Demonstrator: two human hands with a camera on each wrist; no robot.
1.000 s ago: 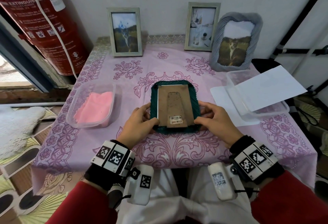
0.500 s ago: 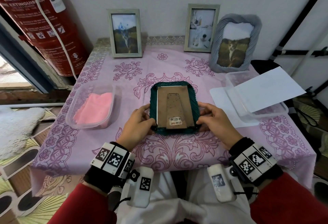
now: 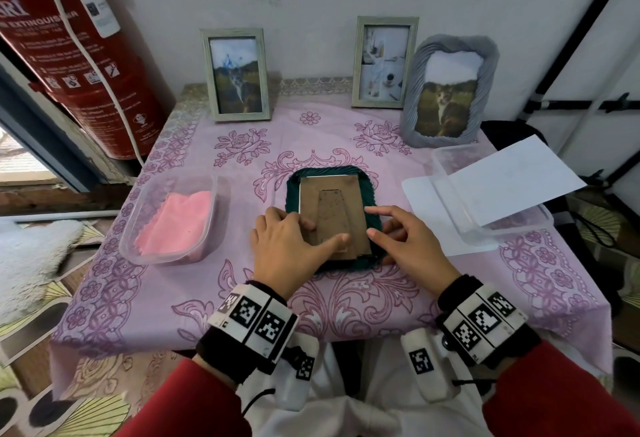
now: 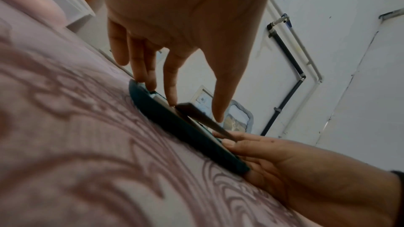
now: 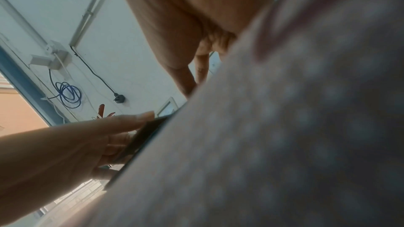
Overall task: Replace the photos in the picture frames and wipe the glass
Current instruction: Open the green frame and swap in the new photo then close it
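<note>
Green frame (image 3: 332,218) face-down near table (image 3: 194,298) front edge, stiff thin backing board (image 3: 330,209) lifting at near end; left hand (image 3: 287,249) fingers straight, pressing board; right hand (image 3: 412,246) pinching its right edge; glass beneath probably fragile, best held by rim.

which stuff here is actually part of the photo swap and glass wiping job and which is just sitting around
Part of the job:
green frame, face down, brown backing board up
left hand and right hand on it
three standing frames, e.g. grey frame
pink cloth in its tub
white sheets on the right tub, possibly new photos

Lying about:
fire extinguisher
patterned tablecloth
</note>
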